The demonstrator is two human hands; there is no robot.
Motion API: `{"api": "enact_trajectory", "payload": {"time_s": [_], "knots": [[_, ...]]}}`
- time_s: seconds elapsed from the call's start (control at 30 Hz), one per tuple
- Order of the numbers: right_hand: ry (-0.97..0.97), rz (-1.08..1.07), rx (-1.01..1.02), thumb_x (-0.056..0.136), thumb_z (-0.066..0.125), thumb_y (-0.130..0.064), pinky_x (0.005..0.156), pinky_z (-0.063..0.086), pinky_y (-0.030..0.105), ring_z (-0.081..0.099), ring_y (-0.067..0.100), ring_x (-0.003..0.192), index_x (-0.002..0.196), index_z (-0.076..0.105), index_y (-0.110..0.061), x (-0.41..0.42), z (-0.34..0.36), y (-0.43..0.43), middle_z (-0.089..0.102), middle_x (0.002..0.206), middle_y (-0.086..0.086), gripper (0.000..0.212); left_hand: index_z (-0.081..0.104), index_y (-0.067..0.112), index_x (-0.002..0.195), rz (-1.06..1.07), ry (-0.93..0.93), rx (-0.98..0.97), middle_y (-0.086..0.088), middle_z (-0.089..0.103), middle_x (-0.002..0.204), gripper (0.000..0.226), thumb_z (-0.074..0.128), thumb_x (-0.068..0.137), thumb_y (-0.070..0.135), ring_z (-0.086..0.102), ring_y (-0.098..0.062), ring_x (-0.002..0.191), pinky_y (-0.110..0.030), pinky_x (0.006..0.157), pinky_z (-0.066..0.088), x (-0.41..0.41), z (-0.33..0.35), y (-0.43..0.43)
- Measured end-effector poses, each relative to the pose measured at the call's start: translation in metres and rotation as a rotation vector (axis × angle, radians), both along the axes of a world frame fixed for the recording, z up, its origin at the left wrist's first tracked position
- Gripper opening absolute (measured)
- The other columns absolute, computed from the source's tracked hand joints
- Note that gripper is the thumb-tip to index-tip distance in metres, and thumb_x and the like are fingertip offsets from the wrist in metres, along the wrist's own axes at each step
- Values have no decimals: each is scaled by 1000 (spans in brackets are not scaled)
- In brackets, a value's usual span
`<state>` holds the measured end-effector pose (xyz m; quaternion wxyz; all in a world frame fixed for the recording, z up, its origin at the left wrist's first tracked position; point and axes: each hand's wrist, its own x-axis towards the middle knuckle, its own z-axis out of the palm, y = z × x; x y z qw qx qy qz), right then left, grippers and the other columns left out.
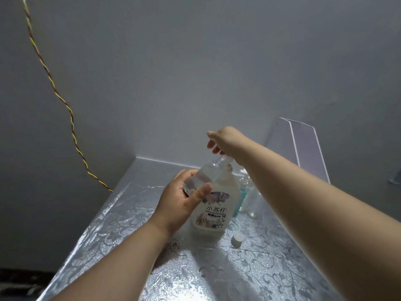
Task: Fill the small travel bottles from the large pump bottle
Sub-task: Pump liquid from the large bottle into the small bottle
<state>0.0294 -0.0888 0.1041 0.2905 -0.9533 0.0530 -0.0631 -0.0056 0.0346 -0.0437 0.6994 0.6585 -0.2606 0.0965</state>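
My left grip (184, 203) closes round the tilted travel bottle (204, 175) at frame centre, its mouth at the top of the pump bottle (217, 211), which stands on the bench (271, 268). My right grip (227, 141) lies over the pump; I cannot tell whether it is closed.

pump hidden by right hand (225, 141), rear bottles (252, 197) blurred

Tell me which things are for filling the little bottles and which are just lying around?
For the job: large pump bottle with the right hand on top, small clear bottle in the left hand, white cap, spare small bottles.
Lying about: twisted wire, leaning board.
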Motion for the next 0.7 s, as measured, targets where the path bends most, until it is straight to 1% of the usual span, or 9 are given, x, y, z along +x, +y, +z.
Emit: {"api": "enact_trajectory", "payload": {"time_s": [0.07, 0.23, 0.3, 0.37, 0.4, 0.47, 0.53, 0.63, 0.7], "knots": [[2, -5, -16, 100, 36, -30, 53, 36, 23, 45, 15, 57, 104, 68, 0, 1, 0, 0, 60, 91, 10, 44, 64, 37, 104, -21, 21, -26, 3, 69, 107, 61, 64, 60, 79, 66, -9, 99, -20, 79, 51, 0, 1, 0], [8, -6, -68, 101, 34, -29, 56, 38, 25, 48, 18, 59, 106, 67, 1, 1, 0, 0, 60, 90, 10, 45, 65, 34, 106, -50, 30, -36, 0, 70, 108, 64, 65, 60, 79, 67, -12, 101, -25, 81, 51, 1, 0, -1], [16, 3, -102, 101, 33, -27, 71, 43, 28, 53, 23, 73, 108, 67, 1, 4, -1, 0, 62, 94, 10, 45, 65, 34, 106, -51, 30, -36, 0, 70, 108, 64, 65, 60, 79, 67, -12, 100, -25, 81, 51, 1, 0, -1], [34, -6, -139, 102, 31, -28, 94, 45, 38, 56, 30, 94, 113, 64, -1, 6, -2, 2, 64, 111, 14, 44, 65, 35, 106, -51, 28, -37, 0, 70, 107, 63, 65, 60, 79, 67, -12, 100, -25, 81, 51, 2, 0, -1], [44, -11, -167, 102, 31, -30, 102, 42, 46, 56, 34, 107, 118, 62, -3, 7, -3, 3, 60, 121, 16, 44, 65, 35, 106, -52, 28, -39, 0, 70, 107, 63, 65, 60, 78, 67, -12, 100, -25, 80, 51, 2, -1, -1], [48, -24, -201, 101, 30, -37, 108, 37, 48, 51, 34, 122, 123, 59, -6, 11, -7, 4, 55, 132, 14, 48, 65, 37, 106, -54, 27, -43, 1, 70, 107, 62, 65, 60, 78, 67, -11, 100, -22, 79, 51, 2, -1, -1], [52, -38, -194, 100, 30, -40, 109, 36, 47, 50, 33, 124, 123, 60, -6, 13, -11, 3, 55, 133, 13, 51, 66, 38, 106, -45, 20, -44, 3, 70, 107, 61, 65, 60, 78, 66, -9, 100, -20, 80, 51, 2, -2, -1], [-3, -27, -113, 97, 36, -38, 101, 44, 49, 59, 36, 112, 111, 66, -5, 13, -18, 0, 64, 118, 18, 47, 66, 41, 106, -40, 13, -45, 3, 69, 109, 58, 66, 61, 77, 66, -9, 102, -20, 82, 51, 3, -2, -1], [-22, -32, -81, 96, 37, -38, 99, 46, 50, 60, 36, 109, 108, 67, -4, 10, -17, 0, 66, 113, 19, 46, 66, 42, 106, -42, 11, -43, 4, 69, 109, 56, 66, 61, 76, 66, -8, 102, -19, 82, 51, 3, -2, 0]]}}
